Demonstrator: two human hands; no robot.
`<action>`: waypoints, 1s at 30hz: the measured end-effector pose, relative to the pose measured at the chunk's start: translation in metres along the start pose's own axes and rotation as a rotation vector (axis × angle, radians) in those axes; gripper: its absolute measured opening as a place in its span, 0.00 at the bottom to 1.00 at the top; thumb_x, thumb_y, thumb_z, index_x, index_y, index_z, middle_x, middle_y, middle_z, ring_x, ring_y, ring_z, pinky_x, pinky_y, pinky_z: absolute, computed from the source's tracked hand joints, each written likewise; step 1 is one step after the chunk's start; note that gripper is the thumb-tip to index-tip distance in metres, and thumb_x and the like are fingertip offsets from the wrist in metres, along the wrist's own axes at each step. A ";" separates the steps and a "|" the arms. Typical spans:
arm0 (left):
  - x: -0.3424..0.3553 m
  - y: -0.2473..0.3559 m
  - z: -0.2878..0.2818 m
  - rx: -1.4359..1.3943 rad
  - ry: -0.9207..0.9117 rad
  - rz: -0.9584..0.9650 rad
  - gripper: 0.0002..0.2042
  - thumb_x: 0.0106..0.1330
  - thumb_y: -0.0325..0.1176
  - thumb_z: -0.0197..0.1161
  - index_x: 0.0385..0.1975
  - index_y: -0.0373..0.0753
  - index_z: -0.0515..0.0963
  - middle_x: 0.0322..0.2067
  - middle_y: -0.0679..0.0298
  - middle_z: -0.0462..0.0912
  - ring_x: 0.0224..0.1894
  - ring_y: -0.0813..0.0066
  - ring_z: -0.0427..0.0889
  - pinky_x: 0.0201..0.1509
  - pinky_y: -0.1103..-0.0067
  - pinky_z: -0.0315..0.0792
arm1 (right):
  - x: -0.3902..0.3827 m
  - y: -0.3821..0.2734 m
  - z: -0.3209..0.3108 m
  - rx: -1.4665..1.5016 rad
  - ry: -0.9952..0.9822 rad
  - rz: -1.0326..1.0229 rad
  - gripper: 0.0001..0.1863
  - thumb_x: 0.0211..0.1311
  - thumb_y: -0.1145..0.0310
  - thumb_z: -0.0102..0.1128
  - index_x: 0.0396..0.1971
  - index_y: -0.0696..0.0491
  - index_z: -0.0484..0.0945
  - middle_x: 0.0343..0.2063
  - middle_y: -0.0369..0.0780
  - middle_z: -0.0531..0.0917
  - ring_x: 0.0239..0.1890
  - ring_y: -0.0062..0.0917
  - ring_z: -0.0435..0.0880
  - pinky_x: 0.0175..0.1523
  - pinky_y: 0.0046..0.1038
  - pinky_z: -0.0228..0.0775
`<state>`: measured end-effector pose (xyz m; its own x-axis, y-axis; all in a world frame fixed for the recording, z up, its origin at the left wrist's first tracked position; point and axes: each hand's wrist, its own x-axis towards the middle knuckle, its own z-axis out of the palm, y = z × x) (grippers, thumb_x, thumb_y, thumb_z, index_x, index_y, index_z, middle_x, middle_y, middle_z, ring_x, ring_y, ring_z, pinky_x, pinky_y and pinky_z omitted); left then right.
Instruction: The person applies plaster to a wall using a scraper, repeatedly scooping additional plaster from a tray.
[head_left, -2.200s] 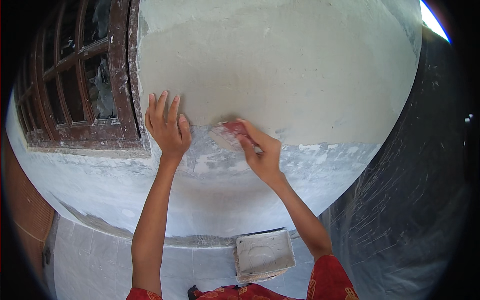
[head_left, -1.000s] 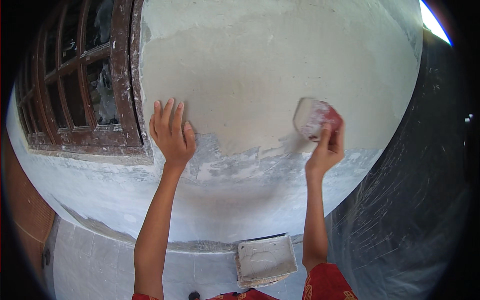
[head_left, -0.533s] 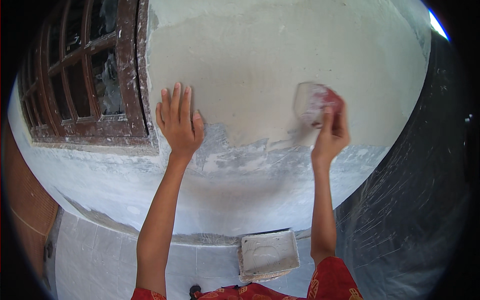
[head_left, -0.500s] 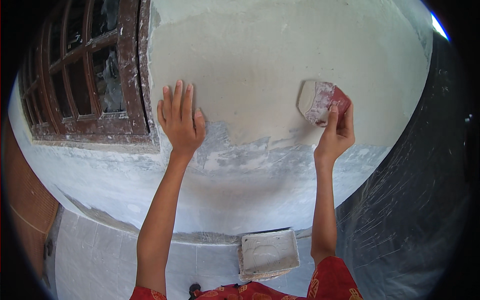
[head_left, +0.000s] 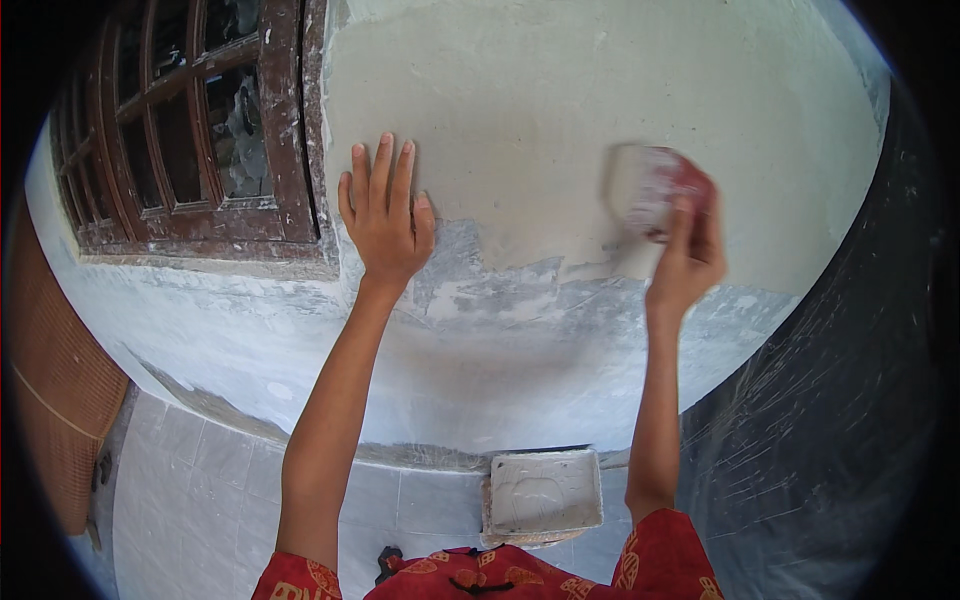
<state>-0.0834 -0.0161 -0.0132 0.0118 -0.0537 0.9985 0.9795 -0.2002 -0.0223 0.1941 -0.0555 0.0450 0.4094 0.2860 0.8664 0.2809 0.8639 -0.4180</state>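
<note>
Pinched between the thumb and fingers of my right hand (head_left: 688,262) is a red putty scraper (head_left: 668,188), smeared with whitish paste and blurred by motion. It is held at the beige-grey coated part of the wall (head_left: 540,130); whether its edge touches the surface cannot be told. My left hand (head_left: 388,225) lies against the same wall with fingers stretched out, holding nothing. It is beside the brown window frame, just above the ragged lower border of the coating. Below that border the wall (head_left: 480,350) shows patchy grey and bluish white.
A brown wooden window (head_left: 185,130) with several panes is set in the wall at left. On the grey tiled floor (head_left: 200,480), a rectangular tray of pale paste (head_left: 546,528) stands near the wall's foot. Dark sheeting (head_left: 800,450) hangs at right; a brown woven panel (head_left: 60,400) is at far left.
The whole view has shifted, with the wall appearing farther right and higher. My left hand keeps its place on the wall. The scraper in my right hand is moving and now looks blurred.
</note>
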 end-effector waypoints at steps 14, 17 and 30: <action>-0.001 -0.003 0.000 0.011 0.016 0.009 0.24 0.66 0.36 0.44 0.62 0.38 0.66 0.64 0.57 0.64 0.70 0.56 0.52 0.70 0.62 0.42 | -0.011 0.006 -0.008 0.039 0.000 0.065 0.20 0.64 0.68 0.59 0.55 0.57 0.74 0.37 0.40 0.84 0.29 0.14 0.80 0.33 0.16 0.73; -0.001 -0.007 -0.004 0.013 0.018 0.006 0.24 0.65 0.36 0.44 0.61 0.37 0.66 0.64 0.57 0.64 0.70 0.56 0.52 0.69 0.62 0.42 | -0.057 0.015 0.018 -0.063 -0.433 -0.052 0.18 0.61 0.77 0.58 0.52 0.57 0.77 0.38 0.43 0.85 0.36 0.20 0.84 0.37 0.19 0.75; 0.001 -0.010 -0.005 0.023 0.048 0.024 0.24 0.66 0.36 0.43 0.61 0.35 0.65 0.64 0.56 0.64 0.70 0.56 0.52 0.69 0.62 0.44 | -0.063 0.007 0.012 -0.068 -0.211 0.265 0.17 0.64 0.73 0.57 0.53 0.58 0.76 0.39 0.41 0.84 0.34 0.19 0.83 0.38 0.22 0.77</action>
<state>-0.0942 -0.0195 -0.0121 0.0259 -0.1049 0.9941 0.9834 -0.1760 -0.0442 0.1597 -0.0624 -0.0088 0.2894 0.5823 0.7597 0.2492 0.7204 -0.6472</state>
